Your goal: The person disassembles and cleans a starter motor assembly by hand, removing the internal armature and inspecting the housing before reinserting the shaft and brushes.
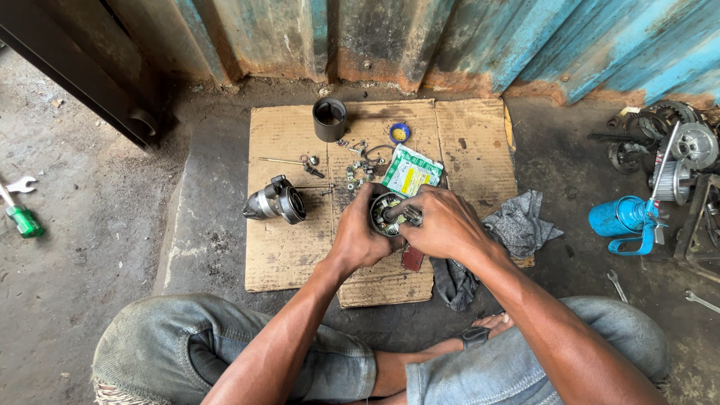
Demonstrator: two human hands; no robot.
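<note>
Right now I sit cross-legged on the floor [112, 195] with both hands over a sheet of cardboard [289, 247] at the middle of the frame. My left hand [358, 236] is clenched around a round motor part [388, 213], gripping its dark casing from the left side. My right hand [442, 223] closes over the same part from the right, fingers curled on its rim and on a small metal piece at its face; what exactly they pinch I cannot tell. The part sits just above the cardboard, between my two hands.

Left of my hands, a silvery motor housing [275, 201] lies on its side on the cardboard. Toward the upper middle stands a dark cylinder [329, 118], with loose screws [354, 174] scattered below it and a green-and-white packet [409, 172] just above my right hand. A grey rag [517, 223] lies off the cardboard's right edge. At the far right lies a blue can [621, 217]; at the far left, a green-handled screwdriver [22, 217].
</note>
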